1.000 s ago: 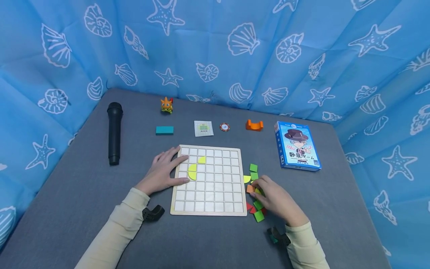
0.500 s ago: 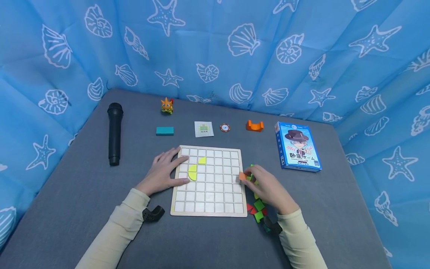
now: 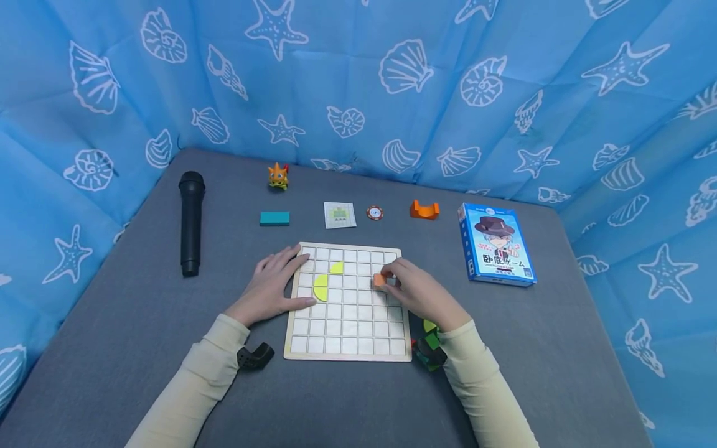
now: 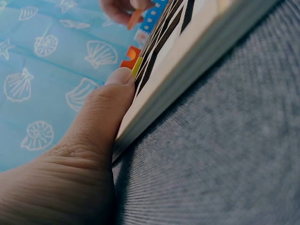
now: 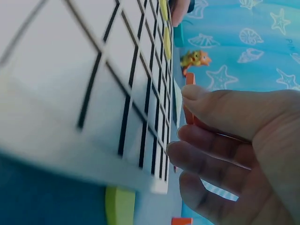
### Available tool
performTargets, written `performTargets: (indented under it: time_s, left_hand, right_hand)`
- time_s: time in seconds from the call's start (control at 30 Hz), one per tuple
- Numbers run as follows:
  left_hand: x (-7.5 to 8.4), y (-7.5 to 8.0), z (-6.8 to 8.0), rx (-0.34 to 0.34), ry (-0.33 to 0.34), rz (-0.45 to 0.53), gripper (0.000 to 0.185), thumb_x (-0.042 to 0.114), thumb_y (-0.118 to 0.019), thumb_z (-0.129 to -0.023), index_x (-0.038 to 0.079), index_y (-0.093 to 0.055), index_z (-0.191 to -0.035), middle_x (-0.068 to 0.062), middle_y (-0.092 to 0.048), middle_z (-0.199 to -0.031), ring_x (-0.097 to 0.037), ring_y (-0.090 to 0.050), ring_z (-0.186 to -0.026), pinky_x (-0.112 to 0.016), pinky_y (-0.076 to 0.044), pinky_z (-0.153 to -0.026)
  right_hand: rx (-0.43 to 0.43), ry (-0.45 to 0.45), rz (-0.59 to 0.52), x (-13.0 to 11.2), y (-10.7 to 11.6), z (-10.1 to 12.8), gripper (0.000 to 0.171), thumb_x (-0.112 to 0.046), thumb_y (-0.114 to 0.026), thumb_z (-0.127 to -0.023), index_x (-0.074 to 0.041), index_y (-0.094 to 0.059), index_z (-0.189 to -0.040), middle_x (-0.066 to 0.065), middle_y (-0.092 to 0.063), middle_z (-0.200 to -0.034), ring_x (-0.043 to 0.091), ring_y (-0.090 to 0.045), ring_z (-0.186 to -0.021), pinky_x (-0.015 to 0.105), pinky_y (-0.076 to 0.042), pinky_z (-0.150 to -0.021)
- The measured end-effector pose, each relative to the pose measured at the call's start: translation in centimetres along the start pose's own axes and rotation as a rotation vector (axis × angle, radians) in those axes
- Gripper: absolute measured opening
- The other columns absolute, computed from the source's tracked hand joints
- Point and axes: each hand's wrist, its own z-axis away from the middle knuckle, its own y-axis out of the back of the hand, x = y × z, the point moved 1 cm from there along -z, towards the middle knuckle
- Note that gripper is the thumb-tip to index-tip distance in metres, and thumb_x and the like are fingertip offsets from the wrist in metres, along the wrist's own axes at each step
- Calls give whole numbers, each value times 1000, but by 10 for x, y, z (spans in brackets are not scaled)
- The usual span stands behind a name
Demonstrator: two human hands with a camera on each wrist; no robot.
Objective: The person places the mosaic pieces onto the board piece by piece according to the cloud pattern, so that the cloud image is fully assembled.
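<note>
Just right of the frame's centre in the head view, the right hand (image 3: 421, 294) pinches a small orange tile (image 3: 379, 280) between thumb and fingertips, holding it over the right-hand part of the wooden grid board (image 3: 348, 351); whether the tile touches the board cannot be told. The right wrist view shows the same tile (image 5: 189, 101) edge-on between the thumb and curled fingers (image 5: 206, 145), close above the board's black-lined white squares (image 5: 93, 70). The left hand (image 3: 270, 287) lies flat with relaxed, straight fingers on the board's left edge (the left wrist view shows its thumb (image 4: 101, 110) pressed against the wooden rim (image 4: 187, 70)). Two yellow pieces (image 3: 325, 283) sit in the board's left half, near the left fingertips. Below the right wrist, at the board's lower right corner, lie loose green and red tiles (image 3: 428, 345). Along the top of the grey table (image 3: 112, 348) are a black microphone (image 3: 191, 221), a small orange toy figure (image 3: 277, 175), a teal block (image 3: 274, 218), a card (image 3: 339, 214), a poker chip (image 3: 374, 212), an orange curved block (image 3: 424, 209) and a blue game box (image 3: 496, 243).
</note>
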Motion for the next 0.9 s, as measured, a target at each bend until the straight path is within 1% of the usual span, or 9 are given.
performTargets:
  time_s: [0.1, 0.23, 0.37, 0.57, 0.8, 0.9]
  left_hand:
    - [0, 0, -1, -3, 11, -4, 97, 75, -58, -76, 21, -29, -152, -5, -16, -160, -29, -16, -146, -58, -15, -112]
    - [2, 2, -1, -16, 5, -10, 96, 74, -57, -78, 20, -29, -152, -5, -14, -161, -28, -15, -147, -57, -14, -113]
    - [3, 4, -1, -27, 1, -18, 95, 74, -57, -78, 20, -30, -151, -6, -12, -161, -28, -14, -147, -56, -13, -114]
    - [4, 4, -2, -32, 25, -1, 99, 75, -57, -77, 18, -26, -152, -5, -12, -161, -27, -13, -148, -55, -12, -115]
    - [2, 1, 0, -24, 17, -1, 99, 75, -57, -77, 18, -29, -152, -5, -13, -161, -28, -13, -147, -55, -12, -115]
    - [2, 0, 1, -16, 14, -2, 98, 76, -56, -77, 18, -29, -151, -5, -13, -161, -27, -14, -147, -55, -12, -115]
  right_hand:
    - [-19, 9, 2, -3, -1, -12, 25, -22, -66, -92, -10, -64, -113, 1, -62, -104, 12, -57, -85, 29, -54, -77]
    - [-33, 18, 2, -6, -4, -23, 24, -21, -66, -92, -9, -65, -113, 2, -63, -106, 13, -58, -88, 31, -54, -81]
    - [-8, 55, 16, -9, -8, -32, 23, -21, -66, -92, -10, -65, -112, 2, -64, -105, 12, -58, -86, 30, -54, -79]
    - [29, 98, 61, -16, -14, -44, 23, -23, -67, -91, -10, -66, -110, 1, -63, -102, 12, -59, -85, 30, -54, -76]
    - [0, 58, 86, -22, -19, -50, 26, -25, -69, -90, -12, -66, -112, -1, -64, -101, 10, -60, -86, 29, -54, -78]
    - [-5, 62, 88, -23, -21, -52, 26, -25, -69, -90, -12, -66, -112, 0, -63, -101, 10, -60, -85, 29, -53, -78]
